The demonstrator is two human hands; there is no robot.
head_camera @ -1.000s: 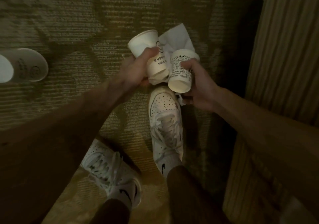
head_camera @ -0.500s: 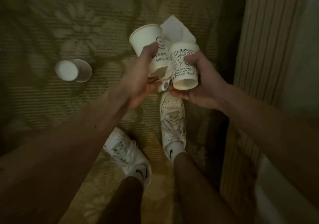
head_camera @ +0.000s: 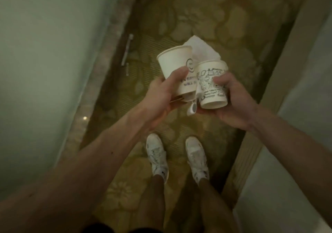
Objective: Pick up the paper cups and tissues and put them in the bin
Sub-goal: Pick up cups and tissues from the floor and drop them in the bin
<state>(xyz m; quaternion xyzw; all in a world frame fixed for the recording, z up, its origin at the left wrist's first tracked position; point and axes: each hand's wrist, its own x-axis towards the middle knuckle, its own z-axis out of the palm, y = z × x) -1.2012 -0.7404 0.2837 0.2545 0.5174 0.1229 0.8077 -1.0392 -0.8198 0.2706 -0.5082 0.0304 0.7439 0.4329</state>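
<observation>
Left hand: I see the left hand [head_camera: 161, 96] wrapped round the lower half of a white paper cup printed with a smiley face [head_camera: 175, 65], thumb across the front, the cup's mouth tipped up and away.
Right hand: it grips a white paper cup covered in black doodles [head_camera: 212, 87], fingers curled over the side, the base turned toward my camera.
Cups: they touch side by side, held above the middle of the yellow-green floral carpet [head_camera: 206, 8].
Tissue: a folded white tissue [head_camera: 203, 50] juts out behind and between the cups; I cannot tell which hand pins it.
Feet: two white lace-up sneakers [head_camera: 158, 157] stand side by side on the carpet, below the hands.
Left edge: a slim grey pen-like stick [head_camera: 127, 48] lies near the carpet's left edge, beside a pale wall [head_camera: 45, 53].
</observation>
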